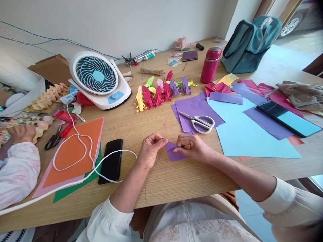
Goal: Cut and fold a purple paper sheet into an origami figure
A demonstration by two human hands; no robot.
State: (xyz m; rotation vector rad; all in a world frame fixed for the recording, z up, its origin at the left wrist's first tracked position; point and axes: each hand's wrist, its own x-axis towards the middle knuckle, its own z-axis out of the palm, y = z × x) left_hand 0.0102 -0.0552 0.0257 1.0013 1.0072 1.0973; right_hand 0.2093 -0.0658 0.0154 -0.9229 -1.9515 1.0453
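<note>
A small folded piece of purple paper (175, 155) is between my hands, near the table's front edge. My left hand (150, 148) pinches its upper left corner between thumb and finger. On the other side, my right hand (193, 147) is closed on its right part, with the fingers curled. White-handled scissors (202, 123) lie just beyond my right hand, on larger purple sheets (199, 105). Farther back sits a group of folded paper figures (158, 94) in yellow, red, pink, purple and green.
A white fan (114, 79) stands at the back left. Left of my arm are a black phone (111, 161), a white cable and orange paper (80, 148). Another person's hand (24, 133) rests far left. Light blue paper (252, 134), a red bottle (210, 67) and a teal bag (246, 47) are right.
</note>
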